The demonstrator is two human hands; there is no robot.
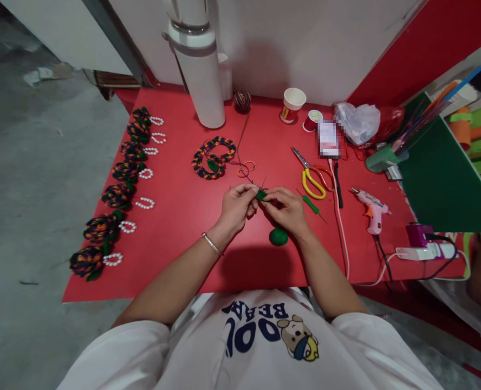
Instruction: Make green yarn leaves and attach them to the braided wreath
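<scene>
Between my two hands is a small green knitted piece, above the middle of the red table. My left hand pinches its left end between thumb and fingers. On its right end, the fingers of my right hand are closed. A green yarn ball lies just below my right hand. Thin dark yarn runs up from near my fingertips toward a multicoloured yarn ball at the back. A braided multicoloured strip with a green leaf lies curled beyond my left hand.
Knitted bundles and pearl loops line the left edge. A white flask and paper cup stand at the back. Rightward lie yellow-handled scissors, a green-handled hook, a pink glue gun, cables and a phone.
</scene>
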